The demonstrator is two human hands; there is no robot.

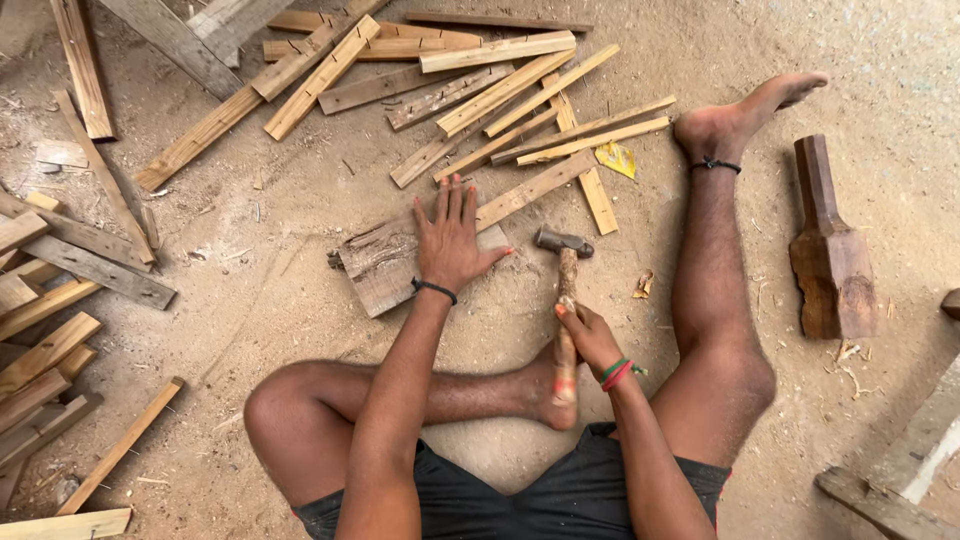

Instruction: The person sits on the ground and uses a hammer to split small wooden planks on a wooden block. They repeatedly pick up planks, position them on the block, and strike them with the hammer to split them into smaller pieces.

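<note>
Sitting on the sandy floor, the person presses the left hand flat, fingers spread, on a weathered grey board that lies near the middle of the floor, between the bent left leg and the scatter of wood beyond. The grip of this hand is open — palm down on the board's right part, nothing pinched. A dark band circles its wrist.

The right hand is closed around the wooden handle of a hammer, fingers wrapped about its lower half; red and green bands sit at that wrist. The hammer's metal head points away from the body and sits just right of the board, close to the left thumb but apart from it. The handle's lower end overlaps the foot of the bent left leg.

The right leg stretches out towards the far right part of the floor, a dark cord at the ankle. Right of it lies a heavy wooden mallet, well apart from both hands. Thin wooden slats lie crossed in a loose heap along the far edge of the floor — more planks pile up at the left edge. A small yellow scrap lies among the slats near the outstretched foot.
</note>
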